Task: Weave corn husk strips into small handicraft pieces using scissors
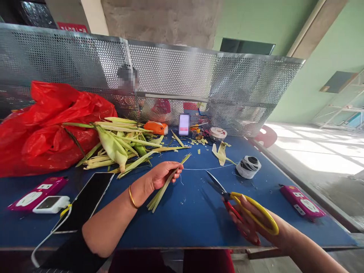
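Observation:
My left hand (162, 175) is closed around a thin bundle of green-yellow leaf strips (160, 193), which slants down toward me over the blue table (187, 220). A thin white thread (210, 168) runs from that hand to a spool of thread (248, 166) at the right. My right hand (256, 223) grips scissors (241, 203) with one yellow and one red handle. Their blades are open and point up-left toward the thread. A pile of corn husks and leaves (119, 146) lies behind my left hand.
A big red plastic bag (48, 125) fills the left. A dark phone (85, 201), a white charger (51, 204) and a pink power strip (36, 193) lie front left; another pink strip (301, 201) sits right. A perforated metal screen (170, 72) backs the table.

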Available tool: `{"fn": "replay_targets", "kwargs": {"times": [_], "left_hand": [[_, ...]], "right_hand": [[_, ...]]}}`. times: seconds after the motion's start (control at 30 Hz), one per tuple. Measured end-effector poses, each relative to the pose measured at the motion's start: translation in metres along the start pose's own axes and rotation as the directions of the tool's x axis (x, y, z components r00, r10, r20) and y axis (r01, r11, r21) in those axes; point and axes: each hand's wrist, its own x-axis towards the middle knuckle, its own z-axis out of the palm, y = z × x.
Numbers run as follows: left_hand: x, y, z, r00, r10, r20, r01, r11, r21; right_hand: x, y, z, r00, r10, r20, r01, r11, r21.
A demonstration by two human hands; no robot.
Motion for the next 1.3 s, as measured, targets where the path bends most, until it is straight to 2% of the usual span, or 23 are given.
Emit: {"fn": "replay_targets", "kwargs": {"times": [0.1,0.27,0.37,0.5,0.6,0.67,0.73,0.77,0.83,0.9,0.97,1.03,1.17,1.23,1.27,1.3], "left_hand": [[-0.001,0.0,0.002,1.0,-0.003,0.001,0.003,1.0,0.0],[0.001,-0.002,0.001,1.0,0.0,0.021,0.0,1.0,0.002],[0.0,-0.002,0.002,1.0,0.006,0.012,-0.007,1.0,0.023],[0.0,-0.003,0.005,1.0,-0.001,-0.01,0.001,0.999,0.043],[0.003,-0.005,0.003,1.0,-0.004,-0.022,0.005,1.0,0.02],[0.005,-0.006,0.001,0.999,0.002,-0.038,-0.003,1.0,-0.012],[0.005,-0.005,-0.002,0.999,0.004,-0.048,-0.006,0.999,-0.04],[0.005,-0.003,-0.003,0.999,0.003,-0.049,-0.005,0.999,-0.05],[0.003,0.0,-0.004,0.999,-0.002,-0.046,-0.001,0.998,-0.061],[0.001,0.003,-0.004,0.999,-0.003,-0.04,0.001,0.998,-0.063],[-0.002,0.004,-0.003,0.999,0.003,-0.035,-0.004,0.999,-0.045],[-0.003,0.005,-0.001,0.999,0.016,-0.039,-0.016,1.0,-0.011],[-0.006,0.004,0.002,0.997,0.041,-0.068,-0.038,0.998,0.043],[-0.007,0.003,0.004,0.997,0.05,-0.066,-0.046,0.997,0.059],[-0.008,0.003,0.004,0.997,0.055,-0.059,-0.051,0.997,0.064],[-0.008,0.003,0.005,0.997,0.059,-0.048,-0.056,0.996,0.067]], "right_hand": [[0.014,-0.003,0.008,0.993,0.094,0.072,-0.095,0.995,0.015],[0.04,-0.016,0.027,0.987,0.062,0.148,-0.063,0.998,0.007],[0.048,-0.027,0.038,0.993,0.03,0.114,-0.028,0.999,-0.02],[0.052,-0.035,0.047,0.996,-0.076,0.041,0.079,0.993,-0.084],[0.06,-0.035,0.043,0.99,-0.137,-0.028,0.13,0.977,-0.171],[0.071,-0.033,0.035,0.976,-0.191,-0.102,0.152,0.94,-0.305],[0.084,-0.032,0.026,0.939,-0.291,-0.185,0.146,0.821,-0.552],[0.092,-0.032,0.021,0.907,-0.354,-0.229,0.103,0.714,-0.693],[0.107,-0.035,0.012,0.85,-0.439,-0.291,-0.064,0.463,-0.884],[0.12,-0.04,0.006,0.818,-0.465,-0.34,-0.219,0.296,-0.93],[0.131,-0.047,0.001,0.805,-0.464,-0.37,-0.285,0.244,-0.927],[0.138,-0.054,-0.001,0.807,-0.464,-0.365,-0.284,0.235,-0.929],[0.139,-0.071,0.008,0.824,-0.489,-0.287,-0.224,0.184,-0.957],[0.135,-0.076,0.024,0.842,-0.504,-0.193,-0.1,0.206,-0.973],[0.133,-0.077,0.034,0.855,-0.505,-0.115,0.01,0.238,-0.971],[0.131,-0.077,0.046,0.87,-0.494,0.007,0.24,0.41,-0.88]]}}
